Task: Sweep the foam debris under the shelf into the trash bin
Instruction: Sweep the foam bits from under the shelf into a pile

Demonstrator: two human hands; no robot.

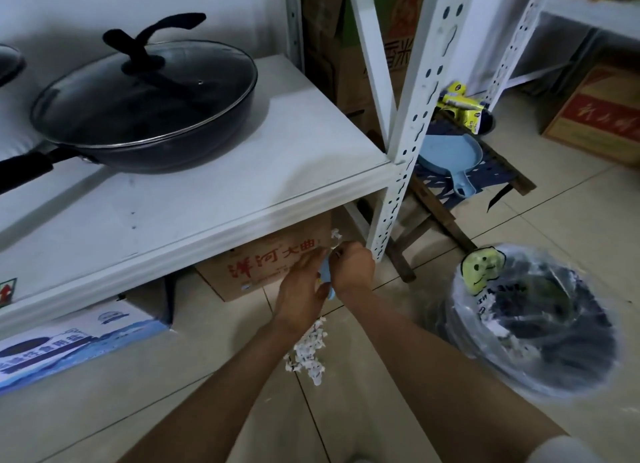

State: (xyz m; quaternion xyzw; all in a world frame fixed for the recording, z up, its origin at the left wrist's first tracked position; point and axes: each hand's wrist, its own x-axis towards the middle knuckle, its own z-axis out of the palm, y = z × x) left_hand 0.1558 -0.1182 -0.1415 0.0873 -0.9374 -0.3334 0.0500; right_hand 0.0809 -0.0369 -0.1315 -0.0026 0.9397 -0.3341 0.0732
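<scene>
A pile of white foam debris [309, 353] lies on the tiled floor in front of the white shelf [214, 199]. A few more foam bits [335, 235] cling near the shelf's front leg. My left hand [300, 291] and right hand [354, 268] meet just under the shelf edge. A small light-blue brush [326, 276] sits between them, with the left thumb and fingers around it. My right hand's fingers are curled and pinch white bits at the brush's top end. The trash bin [535, 324], lined with a clear plastic bag, stands on the floor to the right.
A brown carton [263, 265] with red characters and a blue-printed box [79, 338] sit under the shelf. A lidded dark wok [145, 106] rests on the shelf. A blue dustpan [450, 156] lies on a wooden stool [436, 216] behind the shelf leg [391, 199]. More cartons [595, 112] stand at the far right.
</scene>
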